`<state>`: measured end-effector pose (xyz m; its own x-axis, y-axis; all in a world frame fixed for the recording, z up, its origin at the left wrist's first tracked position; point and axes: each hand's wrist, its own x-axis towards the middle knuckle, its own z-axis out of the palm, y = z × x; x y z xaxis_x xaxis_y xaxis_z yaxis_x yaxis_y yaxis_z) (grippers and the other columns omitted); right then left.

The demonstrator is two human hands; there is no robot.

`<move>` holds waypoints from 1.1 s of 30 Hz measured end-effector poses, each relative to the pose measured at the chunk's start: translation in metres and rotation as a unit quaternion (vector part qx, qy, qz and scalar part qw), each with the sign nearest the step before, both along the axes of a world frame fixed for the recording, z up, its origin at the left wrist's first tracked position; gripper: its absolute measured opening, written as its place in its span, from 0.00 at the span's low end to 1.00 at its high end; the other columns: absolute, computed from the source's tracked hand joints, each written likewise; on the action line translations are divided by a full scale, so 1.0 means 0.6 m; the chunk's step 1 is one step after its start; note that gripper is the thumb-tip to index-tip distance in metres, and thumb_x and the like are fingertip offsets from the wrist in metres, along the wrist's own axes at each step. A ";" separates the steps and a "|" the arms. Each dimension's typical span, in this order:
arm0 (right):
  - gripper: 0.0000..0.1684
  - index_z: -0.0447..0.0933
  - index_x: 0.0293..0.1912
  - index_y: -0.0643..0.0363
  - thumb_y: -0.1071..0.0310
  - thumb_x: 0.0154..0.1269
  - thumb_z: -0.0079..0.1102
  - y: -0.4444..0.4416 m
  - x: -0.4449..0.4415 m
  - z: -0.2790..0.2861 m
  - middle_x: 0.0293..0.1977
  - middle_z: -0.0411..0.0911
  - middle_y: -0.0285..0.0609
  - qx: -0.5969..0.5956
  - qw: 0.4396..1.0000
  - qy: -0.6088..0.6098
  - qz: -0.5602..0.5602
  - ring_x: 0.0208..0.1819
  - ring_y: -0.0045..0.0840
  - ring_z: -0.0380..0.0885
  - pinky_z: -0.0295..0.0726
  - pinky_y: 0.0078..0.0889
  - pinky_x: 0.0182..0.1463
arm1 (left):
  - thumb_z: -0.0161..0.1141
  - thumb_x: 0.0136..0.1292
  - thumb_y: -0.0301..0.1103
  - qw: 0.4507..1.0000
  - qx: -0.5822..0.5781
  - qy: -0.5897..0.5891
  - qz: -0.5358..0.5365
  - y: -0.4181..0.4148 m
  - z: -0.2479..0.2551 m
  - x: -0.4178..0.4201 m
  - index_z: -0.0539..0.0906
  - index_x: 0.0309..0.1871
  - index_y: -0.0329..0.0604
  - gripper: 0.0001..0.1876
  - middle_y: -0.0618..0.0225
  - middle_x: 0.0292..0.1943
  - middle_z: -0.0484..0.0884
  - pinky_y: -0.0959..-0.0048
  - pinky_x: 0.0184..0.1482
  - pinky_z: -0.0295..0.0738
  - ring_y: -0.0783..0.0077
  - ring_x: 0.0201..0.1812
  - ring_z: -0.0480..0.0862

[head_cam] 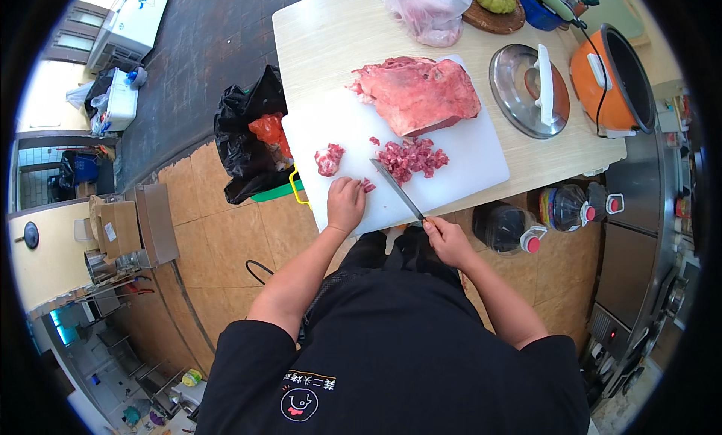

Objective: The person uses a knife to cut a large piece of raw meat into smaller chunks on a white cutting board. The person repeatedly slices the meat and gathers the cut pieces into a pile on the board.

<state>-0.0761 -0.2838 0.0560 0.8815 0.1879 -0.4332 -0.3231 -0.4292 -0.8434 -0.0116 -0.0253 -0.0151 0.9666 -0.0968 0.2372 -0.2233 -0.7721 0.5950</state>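
Note:
A large slab of raw red meat lies across the far part of a white cutting board. Nearer to me is a heap of diced meat. My right hand grips a knife by its handle, its long blade slanting away to the left with the tip at the heap's left edge. On the board's near left, my left hand has its fingers curled down on a small piece of meat, largely hidden beneath them. Just beyond that hand sits a fatty chunk of meat.
A steel lid and an orange pot stand on the table's right. A plastic bag is at the back. Left of the table is a bin with a black liner. Large bottles stand on the floor at right.

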 end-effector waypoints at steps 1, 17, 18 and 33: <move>0.20 0.78 0.50 0.63 0.55 0.76 0.50 0.001 -0.001 0.005 0.18 0.73 0.41 0.002 1.000 -0.008 -0.003 0.21 0.22 0.73 0.73 0.30 0.29 | 0.62 0.58 0.26 1.000 0.001 0.009 -0.004 -0.001 0.004 0.002 0.82 0.37 0.37 0.05 0.57 0.36 0.80 0.60 0.46 0.75 0.53 0.42 0.79; 0.20 0.76 0.52 0.65 0.57 0.72 0.54 0.009 -0.016 0.060 0.32 0.81 0.57 -0.018 0.998 0.005 0.067 0.37 0.49 0.82 0.79 0.41 0.40 | 0.63 0.52 0.27 0.999 0.014 0.020 -0.027 0.000 0.011 -0.003 0.80 0.32 0.39 0.05 0.60 0.33 0.79 0.60 0.44 0.74 0.55 0.39 0.79; 0.20 0.76 0.52 0.65 0.58 0.72 0.54 0.010 -0.020 0.057 0.33 0.81 0.57 -0.013 0.998 -0.008 0.064 0.37 0.49 0.82 0.79 0.42 0.40 | 0.63 0.51 0.27 0.999 0.017 0.023 -0.038 -0.001 0.010 -0.004 0.80 0.33 0.38 0.06 0.59 0.33 0.79 0.60 0.44 0.74 0.54 0.39 0.79; 0.20 0.76 0.52 0.63 0.55 0.73 0.51 0.030 -0.011 0.060 0.35 0.82 0.58 -0.054 0.994 0.032 0.091 0.40 0.53 0.81 0.79 0.49 0.44 | 0.63 0.49 0.26 0.998 0.028 -0.002 -0.051 -0.011 0.002 -0.015 0.78 0.31 0.40 0.06 0.61 0.31 0.76 0.60 0.41 0.70 0.55 0.37 0.77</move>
